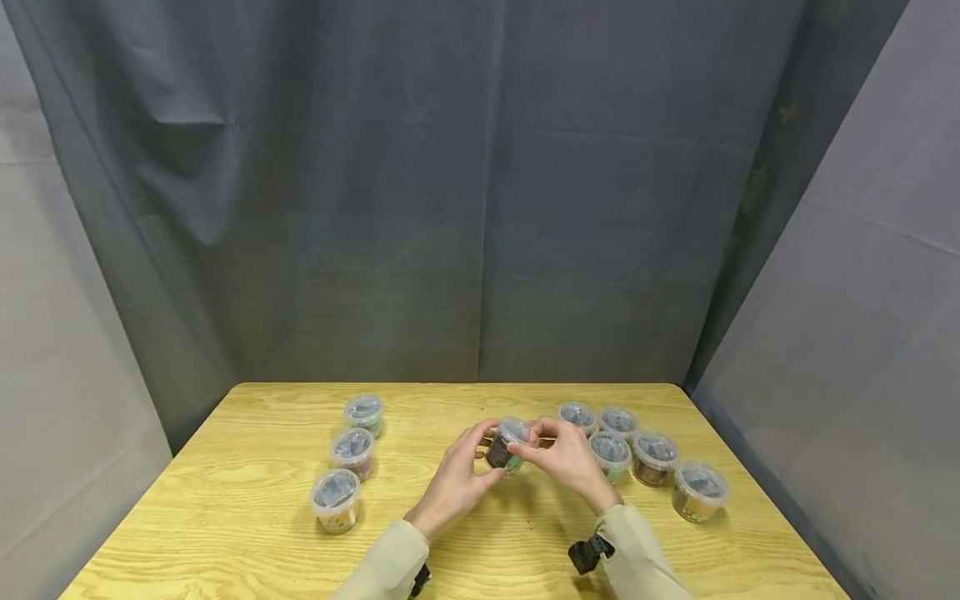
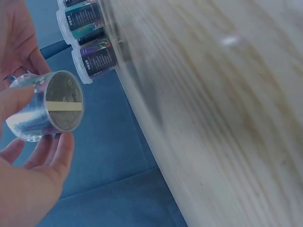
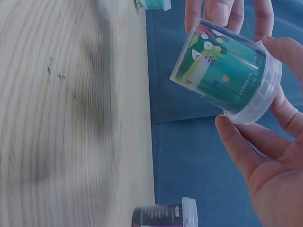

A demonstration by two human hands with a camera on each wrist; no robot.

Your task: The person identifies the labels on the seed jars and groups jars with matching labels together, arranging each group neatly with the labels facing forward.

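Both hands hold one small clear plastic tub (image 1: 504, 450) over the middle of the table, its body tilted. A teal label with flowers and print wraps the tub (image 3: 225, 71) in the right wrist view, and a translucent lid caps it. My left hand (image 1: 456, 482) grips the body between thumb and fingers. My right hand (image 1: 568, 460) pinches the lid end with thumb and fingertips. In the left wrist view the tub's clear base (image 2: 65, 97) faces the camera, with a pale strip across it.
Three lidded tubs stand in a column on the left, the nearest tub (image 1: 335, 500) with a yellowish label. Several more tubs are grouped at the right, including a dark tub (image 1: 655, 458) and a yellowish tub (image 1: 700, 492). A grey curtain (image 1: 480, 208) hangs behind the wooden table (image 1: 255, 475).
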